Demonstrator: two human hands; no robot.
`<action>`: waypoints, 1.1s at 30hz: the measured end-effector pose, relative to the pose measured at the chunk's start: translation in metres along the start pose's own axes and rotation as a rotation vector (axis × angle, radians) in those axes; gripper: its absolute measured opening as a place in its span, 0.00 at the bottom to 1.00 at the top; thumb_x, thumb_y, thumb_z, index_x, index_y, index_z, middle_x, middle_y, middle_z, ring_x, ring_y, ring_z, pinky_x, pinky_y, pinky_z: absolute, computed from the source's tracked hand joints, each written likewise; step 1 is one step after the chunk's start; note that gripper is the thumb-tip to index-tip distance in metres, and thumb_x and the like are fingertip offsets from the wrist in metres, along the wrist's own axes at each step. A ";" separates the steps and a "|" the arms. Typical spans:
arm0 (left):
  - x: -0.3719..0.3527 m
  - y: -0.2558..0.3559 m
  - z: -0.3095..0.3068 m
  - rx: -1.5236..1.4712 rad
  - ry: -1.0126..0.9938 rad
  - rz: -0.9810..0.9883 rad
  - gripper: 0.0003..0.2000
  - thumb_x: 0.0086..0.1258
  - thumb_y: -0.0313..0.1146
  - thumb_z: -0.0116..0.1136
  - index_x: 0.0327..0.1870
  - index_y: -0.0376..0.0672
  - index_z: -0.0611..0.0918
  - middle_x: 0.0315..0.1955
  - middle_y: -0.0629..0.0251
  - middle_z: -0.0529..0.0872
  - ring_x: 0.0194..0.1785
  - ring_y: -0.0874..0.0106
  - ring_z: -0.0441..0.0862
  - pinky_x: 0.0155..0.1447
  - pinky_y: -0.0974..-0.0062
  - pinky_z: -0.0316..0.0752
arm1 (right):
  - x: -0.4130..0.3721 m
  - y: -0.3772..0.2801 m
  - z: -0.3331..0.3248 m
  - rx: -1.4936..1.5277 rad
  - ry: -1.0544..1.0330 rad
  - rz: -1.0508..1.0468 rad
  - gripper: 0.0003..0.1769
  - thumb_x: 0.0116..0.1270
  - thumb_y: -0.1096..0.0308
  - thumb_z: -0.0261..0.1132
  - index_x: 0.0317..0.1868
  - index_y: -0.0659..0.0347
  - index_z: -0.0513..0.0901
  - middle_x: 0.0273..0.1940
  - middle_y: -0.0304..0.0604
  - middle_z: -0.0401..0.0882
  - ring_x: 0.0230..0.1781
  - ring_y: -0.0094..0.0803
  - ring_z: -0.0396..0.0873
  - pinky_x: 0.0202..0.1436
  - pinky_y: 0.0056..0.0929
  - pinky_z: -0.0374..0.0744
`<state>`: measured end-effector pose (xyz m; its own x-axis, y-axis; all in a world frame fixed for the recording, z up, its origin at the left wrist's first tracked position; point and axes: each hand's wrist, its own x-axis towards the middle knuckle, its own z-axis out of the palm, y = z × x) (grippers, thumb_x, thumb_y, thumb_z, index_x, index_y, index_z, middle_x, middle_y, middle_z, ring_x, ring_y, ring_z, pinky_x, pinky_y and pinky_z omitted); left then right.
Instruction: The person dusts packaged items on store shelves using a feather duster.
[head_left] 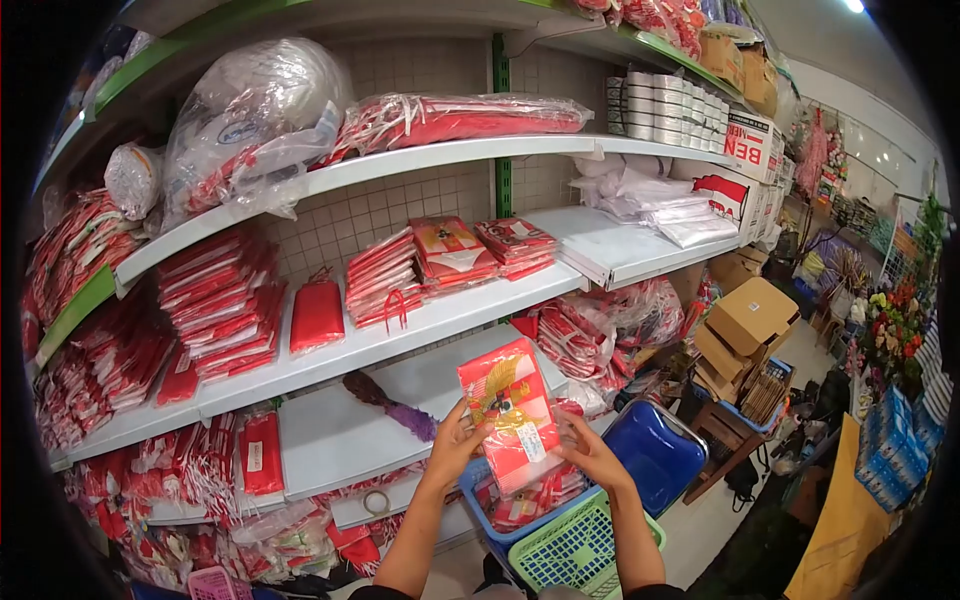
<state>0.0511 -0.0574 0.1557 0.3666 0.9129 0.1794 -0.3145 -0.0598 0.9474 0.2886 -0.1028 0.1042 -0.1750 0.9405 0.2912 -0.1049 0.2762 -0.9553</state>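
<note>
A flat red packet in clear plastic (538, 390), with a gold emblem and a small white label, is held up between both hands. My left hand (455, 448) grips its left edge, the fingers partly behind it. On the lower right edge, my right hand (592, 455) closes around the packet. Just below it sits a blue basket (535, 535) with more red packets inside. A green basket (560, 555) stands in front of that one, under my right forearm. Left of my left hand, a purple-tipped duster (405, 415) lies on a lower shelf.
Shelves (430, 330) carry several stacks of red packets (222, 305) and a single red packet (317, 315). White plastic packs (670, 205) lie farther right. A dark blue bin (650, 455), cardboard boxes (745, 325) and a yellow board (835, 520) stand to the right.
</note>
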 end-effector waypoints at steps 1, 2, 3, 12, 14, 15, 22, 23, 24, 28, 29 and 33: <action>0.012 -0.003 -0.003 0.019 -0.002 0.021 0.32 0.64 0.25 0.57 0.68 0.41 0.57 0.48 0.57 0.79 0.42 0.77 0.79 0.36 0.83 0.75 | 0.002 0.005 -0.004 0.035 0.048 0.004 0.34 0.62 0.77 0.62 0.67 0.61 0.57 0.56 0.42 0.68 0.50 0.26 0.71 0.51 0.26 0.75; 0.024 -0.006 -0.005 0.038 -0.004 0.042 0.31 0.65 0.24 0.56 0.68 0.40 0.57 0.49 0.55 0.78 0.43 0.76 0.79 0.38 0.81 0.76 | 0.007 0.002 -0.007 0.040 0.076 0.008 0.33 0.62 0.77 0.61 0.66 0.61 0.58 0.54 0.42 0.69 0.46 0.25 0.72 0.45 0.24 0.76; 0.037 -0.008 -0.006 0.021 -0.013 0.051 0.30 0.64 0.24 0.57 0.67 0.40 0.60 0.49 0.57 0.78 0.42 0.78 0.78 0.36 0.82 0.76 | 0.014 -0.003 -0.009 0.045 0.104 0.011 0.32 0.62 0.77 0.61 0.66 0.62 0.59 0.52 0.42 0.70 0.43 0.24 0.73 0.39 0.23 0.77; 0.188 0.028 -0.005 0.267 0.027 0.296 0.23 0.62 0.23 0.59 0.58 0.40 0.69 0.42 0.66 0.79 0.39 0.78 0.76 0.36 0.80 0.80 | 0.151 -0.016 -0.057 -0.448 0.398 -0.509 0.25 0.63 0.79 0.56 0.61 0.67 0.67 0.51 0.46 0.73 0.37 0.24 0.75 0.37 0.20 0.77; 0.234 0.044 -0.004 0.277 0.013 0.441 0.21 0.62 0.23 0.59 0.57 0.39 0.70 0.42 0.65 0.79 0.39 0.78 0.77 0.37 0.80 0.79 | 0.194 -0.029 -0.065 -0.313 0.437 -0.523 0.25 0.60 0.80 0.55 0.60 0.69 0.68 0.54 0.48 0.73 0.46 0.28 0.75 0.50 0.24 0.74; 0.258 0.055 -0.004 0.182 0.006 0.411 0.21 0.62 0.23 0.59 0.56 0.37 0.70 0.42 0.65 0.79 0.39 0.78 0.77 0.38 0.80 0.78 | 0.213 -0.045 -0.070 -0.292 0.394 -0.438 0.24 0.63 0.79 0.55 0.61 0.67 0.66 0.49 0.44 0.75 0.46 0.25 0.74 0.49 0.22 0.73; 0.396 0.057 -0.026 0.338 -0.035 0.519 0.28 0.57 0.26 0.63 0.60 0.33 0.67 0.52 0.55 0.75 0.52 0.69 0.75 0.55 0.74 0.71 | 0.378 -0.046 -0.122 -0.943 0.696 -0.652 0.26 0.56 0.81 0.54 0.57 0.56 0.73 0.34 0.47 0.75 0.30 0.35 0.73 0.32 0.28 0.72; 0.415 0.038 -0.036 0.409 -0.084 0.560 0.29 0.56 0.27 0.64 0.60 0.34 0.67 0.53 0.54 0.74 0.55 0.67 0.74 0.57 0.74 0.70 | 0.388 -0.043 -0.123 -1.036 0.735 -0.658 0.26 0.55 0.81 0.54 0.55 0.55 0.74 0.35 0.49 0.75 0.32 0.39 0.74 0.35 0.31 0.73; 0.413 0.031 -0.040 0.634 -0.083 0.527 0.30 0.54 0.29 0.65 0.60 0.40 0.69 0.58 0.49 0.69 0.60 0.61 0.69 0.61 0.71 0.66 | 0.392 -0.037 -0.124 -1.117 0.734 -0.597 0.24 0.54 0.80 0.54 0.54 0.57 0.74 0.36 0.50 0.74 0.35 0.43 0.72 0.39 0.36 0.71; 0.384 0.036 -0.021 1.037 -0.056 0.666 0.27 0.51 0.33 0.66 0.57 0.45 0.76 0.62 0.42 0.63 0.66 0.49 0.61 0.68 0.65 0.58 | 0.398 -0.008 -0.126 -1.221 0.774 -0.386 0.18 0.55 0.74 0.58 0.48 0.62 0.78 0.39 0.52 0.73 0.43 0.47 0.68 0.48 0.42 0.67; 0.377 0.039 -0.015 1.071 -0.034 0.645 0.27 0.52 0.34 0.65 0.57 0.45 0.76 0.61 0.46 0.66 0.65 0.51 0.63 0.67 0.65 0.60 | 0.397 -0.004 -0.125 -1.159 0.810 -0.403 0.17 0.55 0.73 0.58 0.47 0.62 0.78 0.39 0.52 0.73 0.43 0.47 0.68 0.48 0.42 0.66; 0.365 0.041 0.001 1.130 -0.068 0.651 0.21 0.54 0.34 0.63 0.50 0.38 0.80 0.55 0.54 0.74 0.59 0.57 0.70 0.63 0.66 0.64 | 0.396 -0.007 -0.120 -0.966 0.916 -0.537 0.13 0.57 0.68 0.58 0.41 0.65 0.80 0.40 0.51 0.74 0.44 0.46 0.67 0.50 0.42 0.66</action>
<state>0.1727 0.2731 0.2600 0.4804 0.5680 0.6682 0.4432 -0.8147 0.3740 0.3375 0.2911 0.2199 0.3913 0.3727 0.8414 0.8040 0.3064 -0.5096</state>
